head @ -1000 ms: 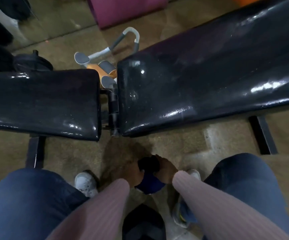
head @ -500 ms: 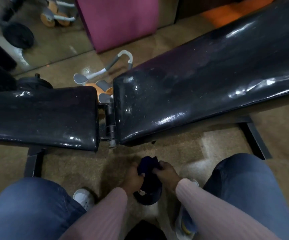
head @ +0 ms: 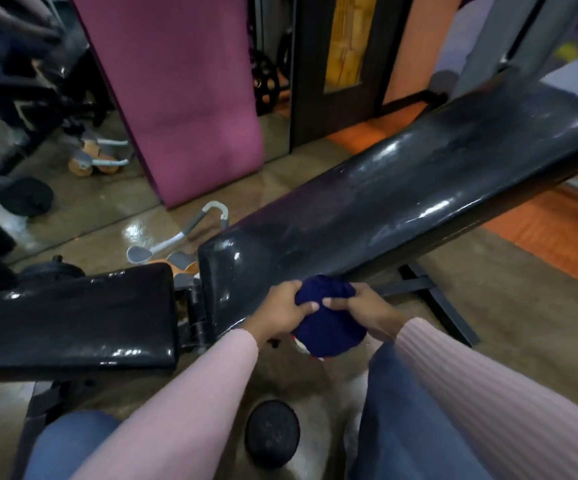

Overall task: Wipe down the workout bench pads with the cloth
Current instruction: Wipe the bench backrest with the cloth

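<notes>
Cloth: a dark blue cloth (head: 327, 322) bunched into a ball, just below frame centre, held in front of the near edge of the back pad; whether it touches the pad I cannot tell.
Left hand: the left hand (head: 285, 311) grips the cloth from its 9 o'clock side, fingers curled round the bundle, thumb on top.
Right hand: the right hand (head: 362, 308) grips the same cloth from its 3 o'clock side, thumb pressed into the fabric (both sleeves are pale pink and ribbed).
Back pad: the long black back pad (head: 401, 206) slopes upward from centre toward 2 o'clock, glossy.
Seat pad: the shorter black seat pad (head: 72, 318) lies flat at 9 o'clock, apart from the back pad, with a black hinge (head: 194, 317) between them.
Floor items: a round black disc (head: 272, 433) at 6 o'clock; a grey-handled roller (head: 180, 242) at 11 o'clock of the hands, behind the bench.
Background: a purple mat (head: 183, 95) stands upright at 12 o'clock.
</notes>
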Demonstrator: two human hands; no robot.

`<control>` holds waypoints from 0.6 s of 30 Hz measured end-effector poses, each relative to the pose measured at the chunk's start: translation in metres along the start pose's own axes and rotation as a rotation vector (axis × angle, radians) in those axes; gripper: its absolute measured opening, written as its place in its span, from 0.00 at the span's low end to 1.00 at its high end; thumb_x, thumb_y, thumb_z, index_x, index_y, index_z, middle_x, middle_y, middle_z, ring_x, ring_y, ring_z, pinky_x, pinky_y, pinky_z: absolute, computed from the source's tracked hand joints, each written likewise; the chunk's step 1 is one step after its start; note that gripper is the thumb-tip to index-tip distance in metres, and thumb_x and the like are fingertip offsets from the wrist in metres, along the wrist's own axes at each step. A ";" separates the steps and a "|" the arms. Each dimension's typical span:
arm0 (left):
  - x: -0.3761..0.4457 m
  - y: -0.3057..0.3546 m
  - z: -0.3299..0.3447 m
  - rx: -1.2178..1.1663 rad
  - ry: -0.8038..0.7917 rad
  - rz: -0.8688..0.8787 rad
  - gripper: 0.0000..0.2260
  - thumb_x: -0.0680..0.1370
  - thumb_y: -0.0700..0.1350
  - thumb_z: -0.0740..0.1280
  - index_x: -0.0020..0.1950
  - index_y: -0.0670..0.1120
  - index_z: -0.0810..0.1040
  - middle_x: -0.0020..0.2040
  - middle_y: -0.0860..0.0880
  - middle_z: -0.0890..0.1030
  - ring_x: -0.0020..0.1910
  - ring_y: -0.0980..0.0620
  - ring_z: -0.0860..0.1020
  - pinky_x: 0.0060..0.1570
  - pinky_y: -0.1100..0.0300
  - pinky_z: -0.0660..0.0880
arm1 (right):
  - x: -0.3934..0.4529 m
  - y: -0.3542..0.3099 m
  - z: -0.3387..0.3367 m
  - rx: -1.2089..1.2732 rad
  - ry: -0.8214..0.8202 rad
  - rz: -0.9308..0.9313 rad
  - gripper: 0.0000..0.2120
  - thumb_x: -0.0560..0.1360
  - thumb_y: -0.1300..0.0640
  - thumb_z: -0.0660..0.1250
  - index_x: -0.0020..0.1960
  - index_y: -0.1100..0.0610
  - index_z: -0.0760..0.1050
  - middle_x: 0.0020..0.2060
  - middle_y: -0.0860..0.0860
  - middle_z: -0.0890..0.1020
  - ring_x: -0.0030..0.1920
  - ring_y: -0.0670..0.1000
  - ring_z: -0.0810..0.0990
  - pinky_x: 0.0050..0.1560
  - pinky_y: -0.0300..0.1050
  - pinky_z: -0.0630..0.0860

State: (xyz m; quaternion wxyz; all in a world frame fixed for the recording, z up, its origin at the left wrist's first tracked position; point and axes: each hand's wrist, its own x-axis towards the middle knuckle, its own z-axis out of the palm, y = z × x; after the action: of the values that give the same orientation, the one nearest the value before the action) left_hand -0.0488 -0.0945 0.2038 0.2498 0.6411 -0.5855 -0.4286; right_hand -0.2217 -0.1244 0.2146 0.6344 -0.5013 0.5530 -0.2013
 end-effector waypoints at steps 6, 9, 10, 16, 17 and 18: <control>0.014 0.066 -0.024 -0.027 0.252 0.150 0.02 0.79 0.46 0.64 0.51 0.51 0.73 0.44 0.54 0.78 0.42 0.58 0.76 0.37 0.65 0.73 | -0.014 -0.069 -0.025 -0.031 0.123 -0.213 0.12 0.76 0.64 0.68 0.58 0.57 0.77 0.50 0.55 0.84 0.52 0.56 0.82 0.55 0.53 0.78; 0.019 0.077 -0.029 -0.010 0.396 0.188 0.07 0.79 0.40 0.60 0.50 0.53 0.69 0.47 0.53 0.78 0.43 0.56 0.76 0.40 0.58 0.74 | -0.010 -0.091 -0.020 -0.197 0.282 -0.380 0.18 0.73 0.65 0.69 0.59 0.51 0.71 0.55 0.51 0.79 0.54 0.52 0.79 0.54 0.48 0.78; 0.022 0.081 -0.031 -0.017 0.420 0.204 0.09 0.79 0.39 0.60 0.50 0.53 0.68 0.48 0.52 0.77 0.43 0.56 0.76 0.40 0.59 0.73 | -0.009 -0.098 -0.021 -0.256 0.335 -0.433 0.20 0.74 0.64 0.69 0.60 0.49 0.69 0.57 0.49 0.77 0.54 0.50 0.78 0.53 0.44 0.77; 0.053 0.153 -0.044 -0.150 0.596 0.432 0.05 0.77 0.42 0.65 0.43 0.48 0.71 0.39 0.52 0.78 0.39 0.53 0.75 0.36 0.63 0.69 | -0.016 -0.164 -0.072 -0.360 0.595 -0.761 0.19 0.77 0.63 0.58 0.55 0.38 0.67 0.51 0.46 0.79 0.50 0.48 0.79 0.52 0.50 0.77; 0.060 0.174 -0.045 -0.168 0.605 0.470 0.05 0.78 0.41 0.64 0.43 0.48 0.71 0.38 0.52 0.77 0.38 0.53 0.75 0.34 0.65 0.68 | -0.021 -0.178 -0.087 -0.373 0.645 -0.816 0.18 0.77 0.64 0.57 0.54 0.39 0.67 0.50 0.45 0.79 0.49 0.48 0.78 0.51 0.49 0.76; 0.068 0.197 -0.044 -0.170 0.611 0.501 0.06 0.78 0.40 0.63 0.43 0.49 0.72 0.39 0.52 0.78 0.38 0.54 0.75 0.33 0.67 0.66 | -0.026 -0.190 -0.102 -0.377 0.683 -0.872 0.18 0.78 0.64 0.55 0.52 0.40 0.67 0.49 0.43 0.78 0.50 0.46 0.77 0.51 0.48 0.75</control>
State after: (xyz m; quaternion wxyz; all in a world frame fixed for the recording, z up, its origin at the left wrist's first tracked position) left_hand -0.1209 -0.2050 0.3704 0.5612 0.5536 -0.5849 -0.1907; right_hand -0.2647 -0.2245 0.4026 0.1786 -0.6934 0.4950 -0.4922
